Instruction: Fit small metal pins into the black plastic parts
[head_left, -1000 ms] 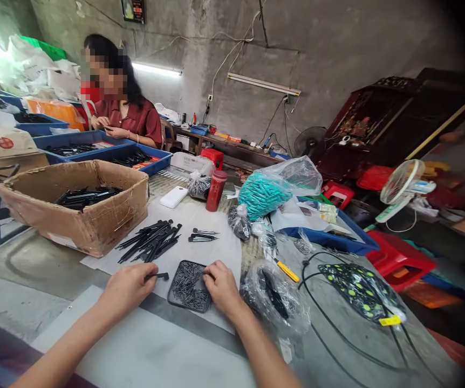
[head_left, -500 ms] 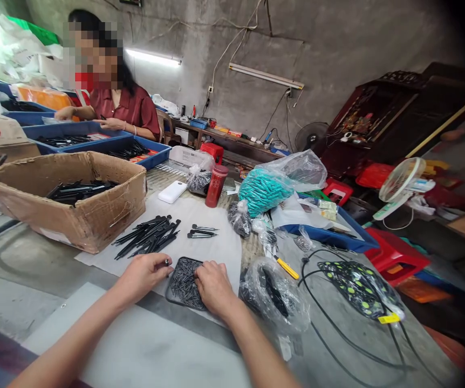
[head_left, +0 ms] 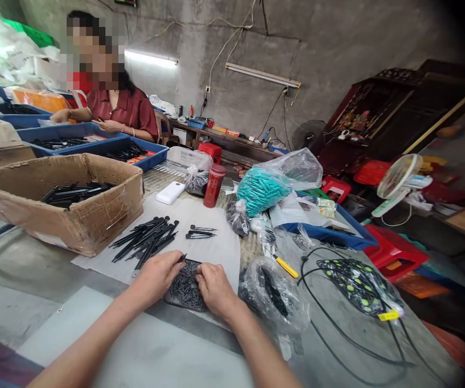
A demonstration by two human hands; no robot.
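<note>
A shallow dark tray [head_left: 168, 305] full of small metal screws [head_left: 186, 288] lies before me on white sheeting. My left hand [head_left: 155, 277] is over the tray's left side, thumb and fingertips pinched together. A tiny dark bit shows at those fingertips, too small to name. At the right rim, my right hand [head_left: 216, 286] has its fingers curled in over the screws; what they hold, if anything, is hidden. Just beyond the left hand lies a pile of long black pieces with rounded heads [head_left: 145, 237]. Several shorter similar pieces [head_left: 200, 233] lie apart behind the tray.
On the left stands a cardboard box [head_left: 82, 221] with black pieces inside. Behind are a white power bank [head_left: 170, 192], a red bottle [head_left: 214, 186] and a bag of teal pieces [head_left: 262, 189]. A yellow cutter [head_left: 286, 267], plastic bag [head_left: 293, 302] and black cable [head_left: 337, 337] lie right. A co-worker [head_left: 123, 110] sits across.
My left hand has moved right and is now over the tray's left side, with its fingertips close to the right hand. The right hand stays at the tray's right rim.
</note>
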